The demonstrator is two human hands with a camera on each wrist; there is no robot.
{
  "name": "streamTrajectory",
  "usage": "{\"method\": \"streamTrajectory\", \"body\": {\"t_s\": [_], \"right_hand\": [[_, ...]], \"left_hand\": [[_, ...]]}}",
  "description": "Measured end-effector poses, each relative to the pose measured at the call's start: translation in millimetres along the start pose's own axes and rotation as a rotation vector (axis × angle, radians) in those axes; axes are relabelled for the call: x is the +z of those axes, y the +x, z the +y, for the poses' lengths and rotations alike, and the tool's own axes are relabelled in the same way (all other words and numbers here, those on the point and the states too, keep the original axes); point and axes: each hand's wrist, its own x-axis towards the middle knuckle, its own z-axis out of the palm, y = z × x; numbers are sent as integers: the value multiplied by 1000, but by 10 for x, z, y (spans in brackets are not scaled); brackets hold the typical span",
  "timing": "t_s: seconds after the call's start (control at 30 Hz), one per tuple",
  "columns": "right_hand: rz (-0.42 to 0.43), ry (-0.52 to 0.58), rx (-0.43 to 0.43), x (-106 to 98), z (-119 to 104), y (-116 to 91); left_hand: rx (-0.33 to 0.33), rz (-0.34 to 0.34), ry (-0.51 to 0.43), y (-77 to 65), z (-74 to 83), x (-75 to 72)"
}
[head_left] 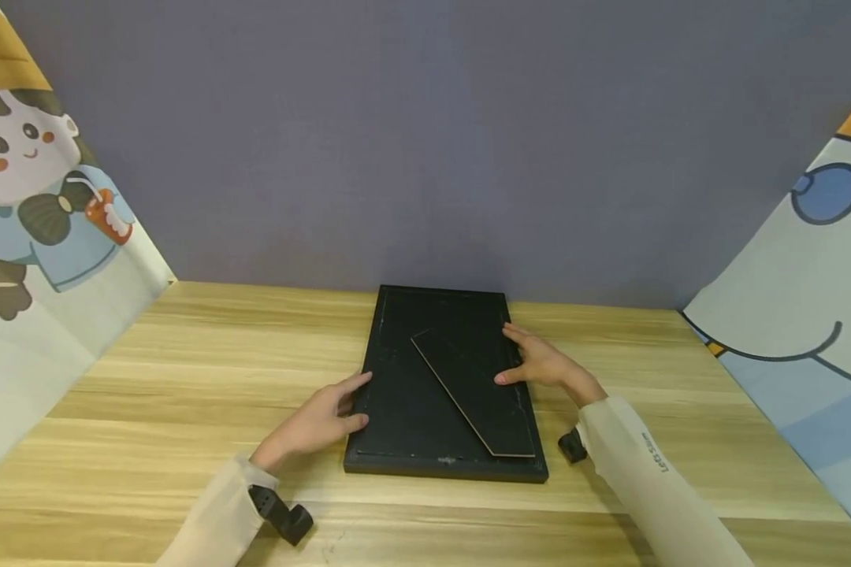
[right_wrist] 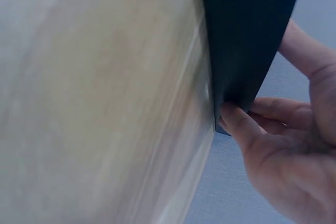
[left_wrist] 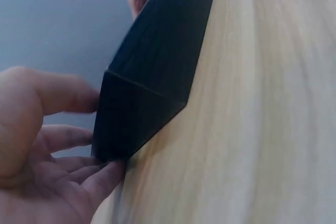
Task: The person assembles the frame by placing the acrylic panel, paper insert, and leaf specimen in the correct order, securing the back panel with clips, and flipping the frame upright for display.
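Note:
A black picture frame (head_left: 404, 378) lies face down, its back facing up and a long stand leg (head_left: 468, 386) set slantwise across it. My left hand (head_left: 319, 421) is at the frame's left edge, thumb and index fingertips over the rim. In the left wrist view its other fingers (left_wrist: 107, 179) touch the lower side close to the corner. On the opposite long edge, my right hand (head_left: 542, 364) grips with the thumb on the back panel beside the leg. The right wrist view shows its fingers (right_wrist: 241, 124) against the frame's side.
The frame rests on a wood-grain table (head_left: 220, 378) near a grey upright panel (head_left: 432, 142) at the back. Walls with cartoon prints stand at left (head_left: 35, 173) and right (head_left: 808, 276). Dark wrist cameras (head_left: 281, 513) sit at both sleeves.

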Motion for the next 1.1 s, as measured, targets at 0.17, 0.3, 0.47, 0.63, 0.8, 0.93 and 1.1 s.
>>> {"method": "streamTrajectory", "body": {"t_s": [0.17,0.3,0.47,0.63,0.8,0.93,1.1], "right_hand": [[10,14,-10,8,5,19],[14,13,-18,11,20,22],[10,31,-19,11,24,13],[2,30,-18,11,22,9],[0,52,-13,7,30,-3],[-3,60,-8,8,42,-2],[-7,71,-1,9,45,-7]], "left_hand": [[40,123,156,20,-48,-35],[70,147,280,52,-35,-66],[73,128,372,95,49,-96],[59,86,449,127,105,-122],[71,59,457,141,116,-154],[85,52,463,151,112,-166],[102,49,508,151,135,-145]]}}
